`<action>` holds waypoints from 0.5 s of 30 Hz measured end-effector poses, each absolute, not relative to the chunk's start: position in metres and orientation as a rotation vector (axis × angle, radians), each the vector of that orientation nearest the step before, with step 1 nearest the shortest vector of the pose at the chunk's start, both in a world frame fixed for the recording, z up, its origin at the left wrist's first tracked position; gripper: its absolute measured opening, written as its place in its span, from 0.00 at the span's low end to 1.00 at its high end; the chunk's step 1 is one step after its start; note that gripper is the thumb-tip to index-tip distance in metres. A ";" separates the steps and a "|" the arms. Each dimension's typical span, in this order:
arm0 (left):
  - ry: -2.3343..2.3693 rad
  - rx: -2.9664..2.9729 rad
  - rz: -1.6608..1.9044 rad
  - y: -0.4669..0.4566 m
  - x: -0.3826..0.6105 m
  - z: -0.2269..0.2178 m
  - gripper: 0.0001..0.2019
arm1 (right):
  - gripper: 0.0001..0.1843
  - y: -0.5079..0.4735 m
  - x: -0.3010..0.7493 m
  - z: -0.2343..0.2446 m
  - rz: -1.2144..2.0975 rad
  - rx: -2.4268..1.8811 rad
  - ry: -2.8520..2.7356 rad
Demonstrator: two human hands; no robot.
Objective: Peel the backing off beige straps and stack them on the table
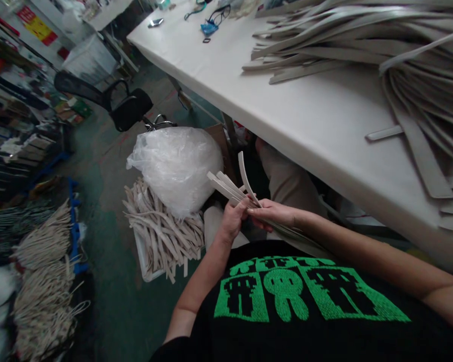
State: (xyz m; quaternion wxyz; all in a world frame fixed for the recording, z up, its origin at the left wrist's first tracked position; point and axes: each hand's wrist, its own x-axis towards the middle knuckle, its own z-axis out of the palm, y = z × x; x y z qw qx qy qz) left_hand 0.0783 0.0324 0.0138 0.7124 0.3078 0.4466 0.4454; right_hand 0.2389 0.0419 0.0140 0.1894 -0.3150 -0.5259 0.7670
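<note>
Above my lap, a small bundle of beige flat straps point(226, 185) is gripped in my left hand point(234, 217), its ends poking out past the fingers. My right hand point(274, 213) meets the left one and pinches the same bundle, fingers closed. One strap point(244, 171) stands apart from the others and curves upward. The bundle's other ends trail under my right forearm, partly hidden. To the left of my knees, a white bin point(142, 259) holds many similar straps point(164, 221).
A white table point(226, 85) carries a big pile of straps point(347, 37), eyeglasses point(219, 15) and a phone point(155, 23). A clear plastic bag point(181, 163) leans over the bin. An office chair point(130, 108) stands beyond. More strap bundles point(43, 296) lie at left by a blue pallet point(74, 226).
</note>
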 end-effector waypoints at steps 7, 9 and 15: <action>1.222 0.847 0.915 0.020 0.067 -0.020 0.24 | 0.34 0.030 0.248 0.014 2.066 -1.113 -1.527; 1.349 0.989 0.859 0.017 0.065 -0.022 0.24 | 0.33 0.028 0.249 0.012 2.084 -1.188 -1.496; 1.662 1.476 0.479 0.019 0.054 -0.011 0.26 | 0.31 0.030 0.251 0.000 2.147 -1.352 -1.310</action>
